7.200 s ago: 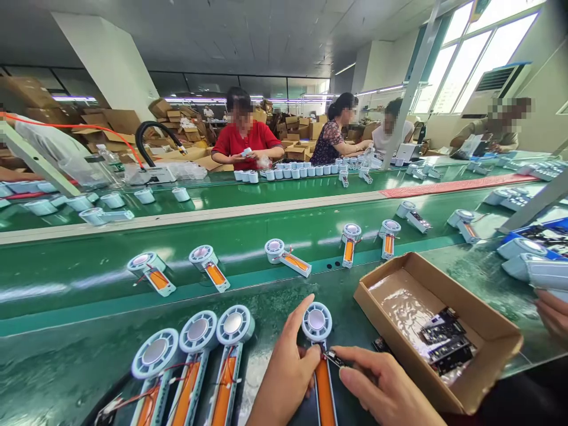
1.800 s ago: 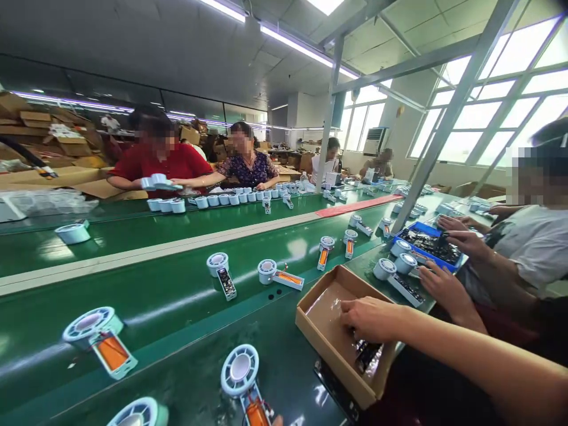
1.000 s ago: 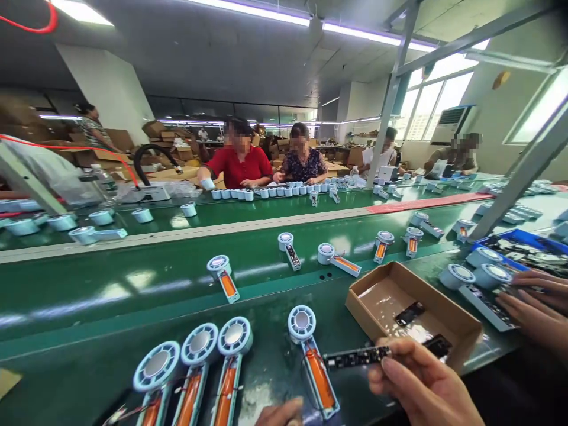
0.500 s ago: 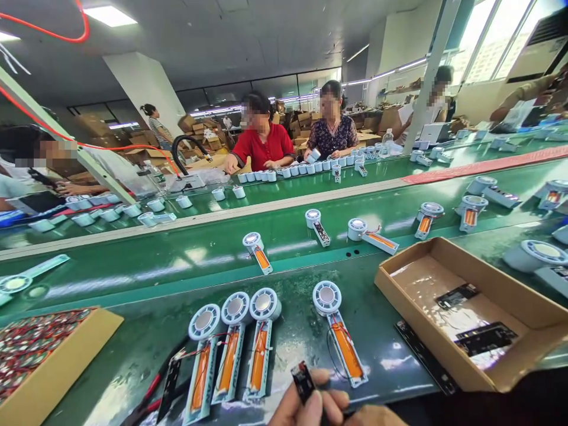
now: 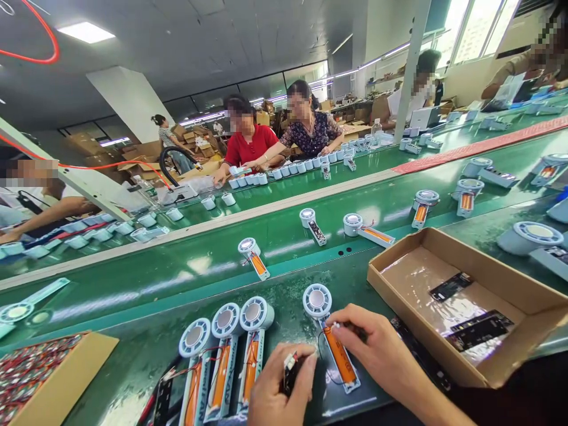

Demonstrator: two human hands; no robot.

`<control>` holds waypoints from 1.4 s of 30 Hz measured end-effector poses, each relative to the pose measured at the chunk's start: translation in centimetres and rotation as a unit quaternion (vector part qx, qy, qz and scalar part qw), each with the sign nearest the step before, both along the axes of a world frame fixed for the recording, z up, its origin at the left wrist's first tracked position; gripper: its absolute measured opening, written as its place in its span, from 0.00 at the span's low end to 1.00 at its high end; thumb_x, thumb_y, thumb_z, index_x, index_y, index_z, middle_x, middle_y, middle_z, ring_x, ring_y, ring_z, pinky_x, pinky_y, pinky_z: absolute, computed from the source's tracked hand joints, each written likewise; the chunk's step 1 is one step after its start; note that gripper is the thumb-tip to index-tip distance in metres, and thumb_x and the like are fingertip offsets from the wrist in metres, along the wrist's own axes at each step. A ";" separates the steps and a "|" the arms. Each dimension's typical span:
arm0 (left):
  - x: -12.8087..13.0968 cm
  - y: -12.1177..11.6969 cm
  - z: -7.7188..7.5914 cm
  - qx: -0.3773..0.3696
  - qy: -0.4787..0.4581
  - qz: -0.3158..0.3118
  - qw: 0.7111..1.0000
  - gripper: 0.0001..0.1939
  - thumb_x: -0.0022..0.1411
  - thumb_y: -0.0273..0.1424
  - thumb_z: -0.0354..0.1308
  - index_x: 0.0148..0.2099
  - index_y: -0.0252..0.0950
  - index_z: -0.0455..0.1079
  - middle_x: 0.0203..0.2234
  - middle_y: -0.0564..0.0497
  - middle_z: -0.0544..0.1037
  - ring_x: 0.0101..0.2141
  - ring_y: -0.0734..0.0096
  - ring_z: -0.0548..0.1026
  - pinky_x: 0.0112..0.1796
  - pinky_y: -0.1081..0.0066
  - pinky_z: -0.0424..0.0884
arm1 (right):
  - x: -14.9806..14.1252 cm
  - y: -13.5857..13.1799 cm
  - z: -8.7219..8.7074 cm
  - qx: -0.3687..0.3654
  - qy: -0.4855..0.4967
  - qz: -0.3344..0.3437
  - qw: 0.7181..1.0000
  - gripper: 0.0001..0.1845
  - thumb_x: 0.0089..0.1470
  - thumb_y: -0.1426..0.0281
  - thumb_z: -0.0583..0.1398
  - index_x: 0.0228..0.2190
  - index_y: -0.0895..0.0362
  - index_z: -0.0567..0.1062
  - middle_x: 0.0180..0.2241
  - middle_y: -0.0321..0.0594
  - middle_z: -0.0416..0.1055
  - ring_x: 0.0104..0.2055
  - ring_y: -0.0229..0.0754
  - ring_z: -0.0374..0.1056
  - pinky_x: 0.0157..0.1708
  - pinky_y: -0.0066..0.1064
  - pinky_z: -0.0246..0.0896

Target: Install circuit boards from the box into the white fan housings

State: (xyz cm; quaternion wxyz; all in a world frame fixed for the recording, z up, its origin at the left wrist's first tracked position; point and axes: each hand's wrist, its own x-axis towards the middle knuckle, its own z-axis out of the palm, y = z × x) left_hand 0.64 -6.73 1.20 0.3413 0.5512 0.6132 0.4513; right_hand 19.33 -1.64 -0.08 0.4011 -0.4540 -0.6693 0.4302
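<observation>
My left hand [image 5: 284, 381] is closed around a small black circuit board [image 5: 291, 371] with a white connector at its upper end. Just to the right lies a light-blue fan housing [image 5: 318, 300] with a round, silver-centred head. Its handle holds an orange battery [image 5: 341, 358], and thin dark wires loop out at its left side. Above the top of that battery, my right hand [image 5: 377, 349] pinches a small white wire connector [image 5: 336, 325]. Three similar fan housings [image 5: 194, 338] with orange batteries stand in a row to the left.
A cardboard box [image 5: 444, 349] holding a few black boards sits at right, another board partly beneath its near side. At left are a box of red-wired parts [image 5: 84, 378] and red-handled pliers [image 5: 148, 408]. A green conveyor [image 5: 168, 284] carries more housings; co-workers sit beyond.
A circuit board picked by my right hand from the cardboard box is now in my left hand. My right hand has moved onto the fan housing's wires. The view has swung left.
</observation>
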 end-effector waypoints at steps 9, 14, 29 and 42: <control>1.7 2.2 -2.3 0.144 0.216 -0.103 0.960 0.23 0.63 0.18 0.54 0.53 0.48 0.75 0.45 0.50 0.76 0.41 0.68 0.79 0.43 0.73 0.73 | -0.1 0.9 -0.7 -0.123 0.116 -0.066 0.983 0.19 0.61 0.54 0.58 0.34 0.57 0.78 0.23 0.32 0.64 0.26 0.37 0.58 0.27 0.28 0.53; 2.2 3.4 -2.0 0.125 0.263 -0.155 0.944 0.24 0.61 0.15 0.49 0.51 0.43 0.74 0.40 0.50 0.76 0.37 0.66 0.78 0.38 0.70 0.72 | -0.8 1.0 -0.6 -0.138 0.166 -0.092 0.972 0.19 0.60 0.54 0.60 0.32 0.58 0.75 0.21 0.29 0.59 0.24 0.35 0.53 0.24 0.28 0.49; 0.9 3.3 -2.4 -0.141 -0.309 0.023 0.940 0.22 0.50 0.47 0.72 0.34 0.35 0.72 0.14 0.61 0.65 0.16 0.83 0.58 0.17 0.82 0.52 | -3.5 -0.5 -1.9 0.131 -0.053 -0.038 0.989 0.10 0.63 0.75 0.57 0.37 0.54 0.79 0.34 0.41 0.68 0.39 0.44 0.66 0.38 0.33 0.62; 0.5 2.4 -3.2 -0.165 -0.290 0.035 0.942 0.29 0.47 0.52 0.72 0.38 0.32 0.74 0.10 0.60 0.66 0.12 0.85 0.55 0.15 0.83 0.47 | -3.7 -0.1 -1.5 0.050 -0.022 -0.064 0.996 0.10 0.57 0.77 0.58 0.27 0.55 0.75 0.29 0.35 0.68 0.31 0.38 0.67 0.31 0.29 0.61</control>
